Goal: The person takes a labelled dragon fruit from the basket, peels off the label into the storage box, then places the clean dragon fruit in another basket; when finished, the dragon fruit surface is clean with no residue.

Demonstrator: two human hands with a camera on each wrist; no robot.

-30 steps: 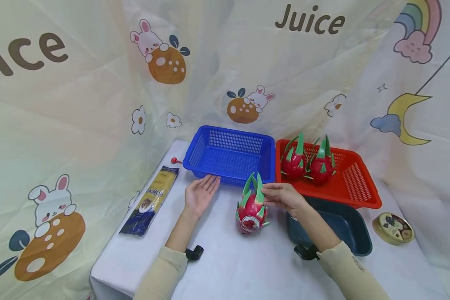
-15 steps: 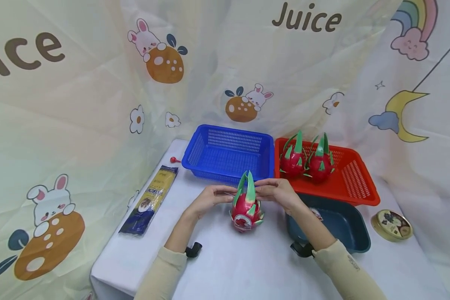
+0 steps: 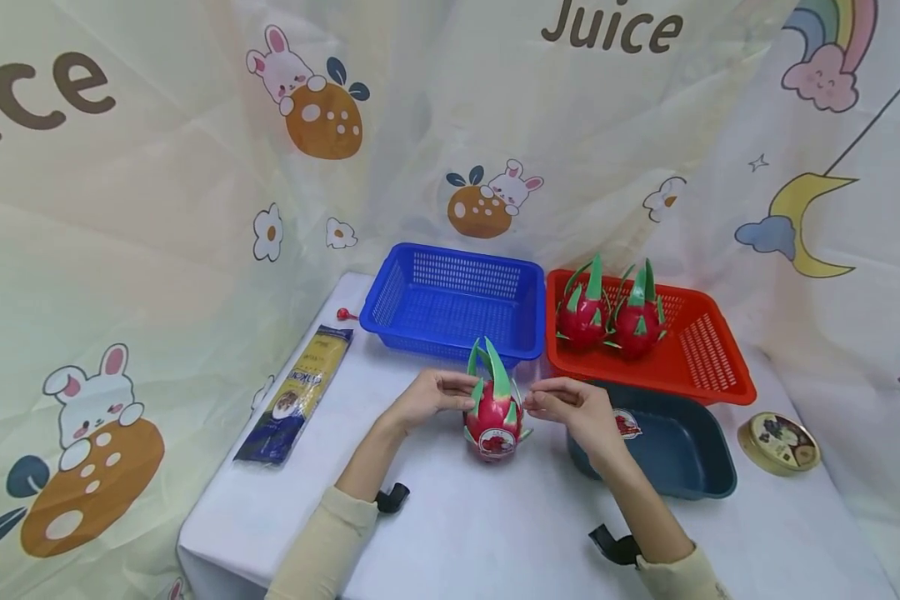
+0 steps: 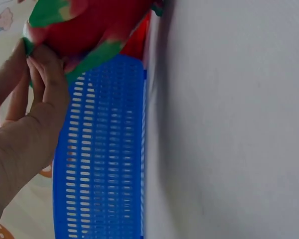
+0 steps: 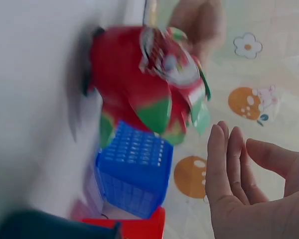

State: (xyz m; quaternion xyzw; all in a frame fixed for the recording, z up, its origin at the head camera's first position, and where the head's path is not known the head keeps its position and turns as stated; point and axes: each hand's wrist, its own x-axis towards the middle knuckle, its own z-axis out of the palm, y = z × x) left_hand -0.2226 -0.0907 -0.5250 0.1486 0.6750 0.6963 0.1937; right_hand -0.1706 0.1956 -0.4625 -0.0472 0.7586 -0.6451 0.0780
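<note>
A red dragon fruit (image 3: 492,421) with green leaves and a round label is in front of the blue basket, upright. My left hand (image 3: 435,398) pinches one of its leaves from the left; the left wrist view shows thumb and fingers of the left hand (image 4: 32,107) together on the green tip. On the other side, my right hand (image 3: 581,412) is beside the fruit. In the right wrist view the right hand (image 5: 254,189) has its fingers apart from the fruit, with nothing between them. Whether the fruit's base touches the table cannot be told.
The blue basket (image 3: 450,343) stands behind; the red basket (image 3: 690,379) at right holds two dragon fruits (image 3: 583,321). A dark teal basin (image 3: 682,454) with a sticker (image 3: 626,423), a round gold tin (image 3: 780,443), a noodle-like packet (image 3: 296,396) and a small red item (image 3: 345,314) lie around.
My left hand has come from the blue basket's front edge to the fruit and taken a leaf. The right hand has let go of its leaf and drawn slightly right.
</note>
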